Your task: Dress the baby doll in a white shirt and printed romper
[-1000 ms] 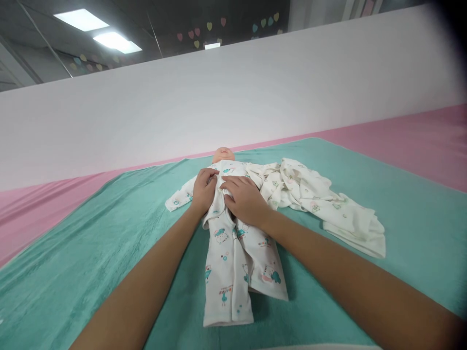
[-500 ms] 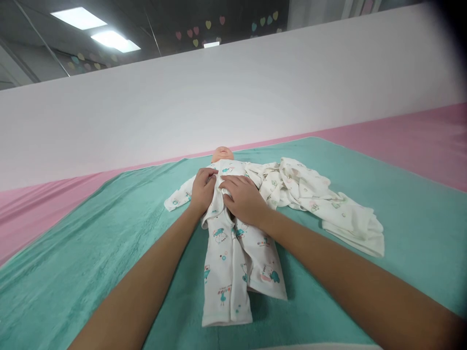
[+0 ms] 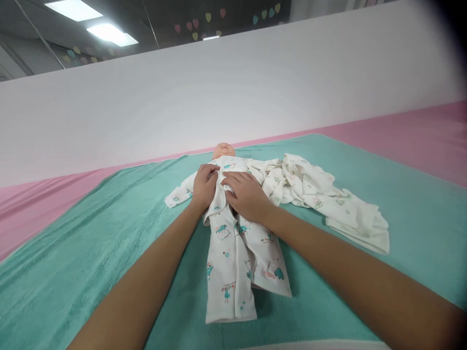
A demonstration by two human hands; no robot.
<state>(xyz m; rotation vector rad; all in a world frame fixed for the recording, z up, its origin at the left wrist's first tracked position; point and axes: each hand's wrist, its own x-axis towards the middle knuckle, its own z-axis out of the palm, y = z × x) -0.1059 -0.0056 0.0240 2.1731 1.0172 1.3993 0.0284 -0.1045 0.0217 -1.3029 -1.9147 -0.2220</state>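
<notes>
While a doll in a printed outfit lies lengthwise, head away, on a teal sheet, left hand and right hand both touch its front; how tight either grip is cannot be told.

Through the camera I am seeing a matt cloth outfit, a plush-looking blanket and a smooth, plastic-looking doll head.

Bare, smooth left hand and bare, smooth right hand, both compact, with slim, round-tipped fingers; fine surface detail too small to read. Bare left forearm and bare right forearm are smooth tapered shapes, narrow at the hand end, widening toward the frame edge.
</notes>
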